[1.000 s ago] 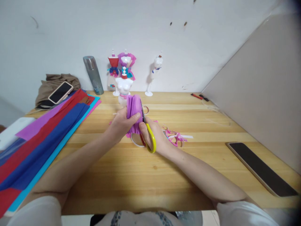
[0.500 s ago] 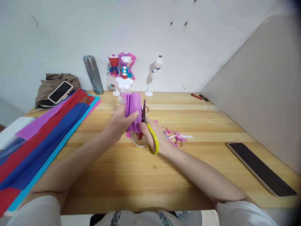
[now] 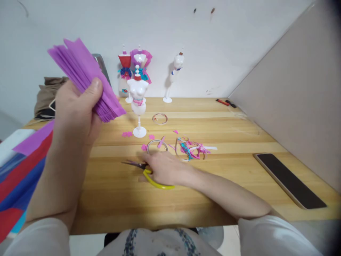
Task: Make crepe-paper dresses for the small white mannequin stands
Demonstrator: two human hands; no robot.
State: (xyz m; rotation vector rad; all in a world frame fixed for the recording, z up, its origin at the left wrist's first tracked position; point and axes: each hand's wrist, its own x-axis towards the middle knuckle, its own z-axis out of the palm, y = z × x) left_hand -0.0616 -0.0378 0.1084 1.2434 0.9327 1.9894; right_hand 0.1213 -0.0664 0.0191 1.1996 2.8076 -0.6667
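Observation:
My left hand grips a stack of purple folded paper, thumb across its front, raised at the left above the table. Low over the table's middle, my right hand is closed on scissors with yellow handles, their dark blades pointing left. Just beyond that hand lies a roll of tape or ring with pink scraps around it. A small white mannequin with a red neck band and pink waist strip stands between the two hands, farther back.
Dressed mannequins and a plainer one stand by the wall. A tangle of pink and blue scraps lies right of centre. A phone rests at the right, a red marker at the back. Coloured sheets cover the left side.
My left hand has lifted the purple paper up and left, away from the scissors. My right hand has lowered the scissors toward the table, blades turned left. The mannequin behind now shows fully.

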